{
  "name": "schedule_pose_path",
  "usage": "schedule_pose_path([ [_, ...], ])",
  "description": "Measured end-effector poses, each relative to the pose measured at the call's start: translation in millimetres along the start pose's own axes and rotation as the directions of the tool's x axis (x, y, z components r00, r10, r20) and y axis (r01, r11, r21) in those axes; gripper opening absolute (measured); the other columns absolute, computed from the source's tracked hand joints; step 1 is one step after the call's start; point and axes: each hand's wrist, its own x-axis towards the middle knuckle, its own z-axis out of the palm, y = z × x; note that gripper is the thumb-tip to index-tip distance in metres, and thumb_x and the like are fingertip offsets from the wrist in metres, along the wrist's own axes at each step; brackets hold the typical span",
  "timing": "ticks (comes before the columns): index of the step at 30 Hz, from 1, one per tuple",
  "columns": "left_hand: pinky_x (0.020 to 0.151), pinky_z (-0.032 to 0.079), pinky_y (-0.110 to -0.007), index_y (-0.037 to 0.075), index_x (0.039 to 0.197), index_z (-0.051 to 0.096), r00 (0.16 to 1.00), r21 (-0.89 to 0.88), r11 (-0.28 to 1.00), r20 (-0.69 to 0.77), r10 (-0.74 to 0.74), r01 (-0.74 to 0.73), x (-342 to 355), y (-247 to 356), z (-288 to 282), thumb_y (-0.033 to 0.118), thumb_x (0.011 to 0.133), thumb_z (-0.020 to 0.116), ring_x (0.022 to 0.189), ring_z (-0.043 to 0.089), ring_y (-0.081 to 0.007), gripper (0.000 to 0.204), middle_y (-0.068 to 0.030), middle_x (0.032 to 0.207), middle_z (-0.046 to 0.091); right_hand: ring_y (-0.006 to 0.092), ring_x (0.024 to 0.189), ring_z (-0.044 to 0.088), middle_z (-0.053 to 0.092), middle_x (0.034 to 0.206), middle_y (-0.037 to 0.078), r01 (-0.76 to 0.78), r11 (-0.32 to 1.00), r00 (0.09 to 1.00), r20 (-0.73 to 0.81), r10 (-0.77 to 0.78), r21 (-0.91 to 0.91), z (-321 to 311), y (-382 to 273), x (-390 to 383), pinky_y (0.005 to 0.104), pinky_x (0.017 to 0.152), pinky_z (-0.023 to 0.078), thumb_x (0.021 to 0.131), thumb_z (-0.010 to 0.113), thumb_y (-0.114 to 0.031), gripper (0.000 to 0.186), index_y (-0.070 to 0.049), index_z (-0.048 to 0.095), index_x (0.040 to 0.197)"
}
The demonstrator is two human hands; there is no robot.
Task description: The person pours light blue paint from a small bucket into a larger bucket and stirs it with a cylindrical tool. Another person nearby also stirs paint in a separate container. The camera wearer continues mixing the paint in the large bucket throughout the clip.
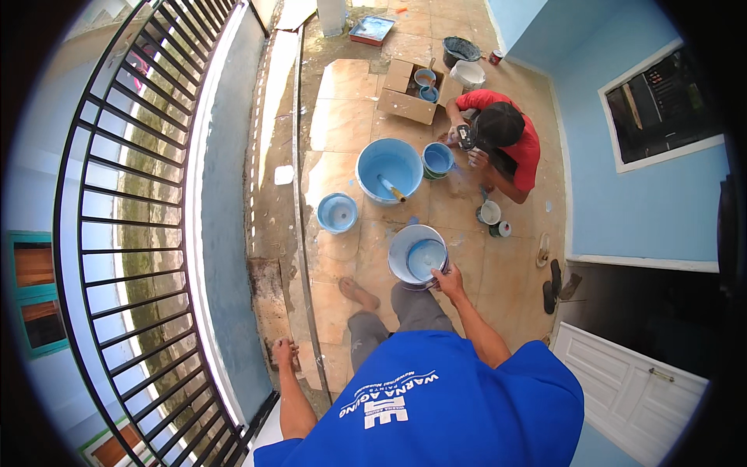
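Note:
My right hand (445,284) grips the near rim of a pale bucket (397,257) with light blue paint in its bottom, held over my legs. My left hand (285,349) is low at the left beside the concrete edge, fingers curled; what it holds, if anything, I cannot make out. Beyond the bucket stand a large blue-stained bucket (373,167) with a yellow-handled tool (396,190) in it, a smaller blue-lined tub (338,212) and another blue paint pot (438,156).
A crouching co-worker (517,163) in red handles a dark object (465,136) beside several cans (489,212). A cardboard box (397,105) and paint tray (370,31) lie beyond. Black railing (136,249) lines the left, a blue wall (591,218) the right; sandals (552,288) lie near the doorway.

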Motion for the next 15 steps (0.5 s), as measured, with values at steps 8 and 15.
schedule_pose_path([
  [8,0.064,0.057,-0.033,0.002,0.123,0.06,0.973,0.069,0.977,0.122,0.194,-0.204,29.4,115.9,38.5,0.024,0.1,0.059,0.076,0.069,-0.0207,0.032,-0.0131,0.104,0.07,0.0188,0.06,0.069,0.07,0.086,0.013,-0.21,0.975,0.964,-0.15,0.218,0.067,-8.3,71.2,-50.4,0.0309,0.047,0.056,0.089,0.078,-0.022,0.038,0.002,0.058,0.111],
  [15,0.056,0.055,-0.033,-0.003,0.113,0.068,0.9,0.382,0.885,0.428,0.086,-0.267,-28.1,32.4,93.9,0.026,0.093,0.066,0.069,0.071,-0.0211,0.035,-0.0152,0.091,0.073,0.0213,0.065,0.071,0.07,0.095,0.013,-0.322,0.921,0.915,-0.177,0.363,0.22,-6.8,145.5,-90.3,0.0325,0.05,0.057,0.089,0.077,-0.021,0.039,0.0,0.057,0.116],
])
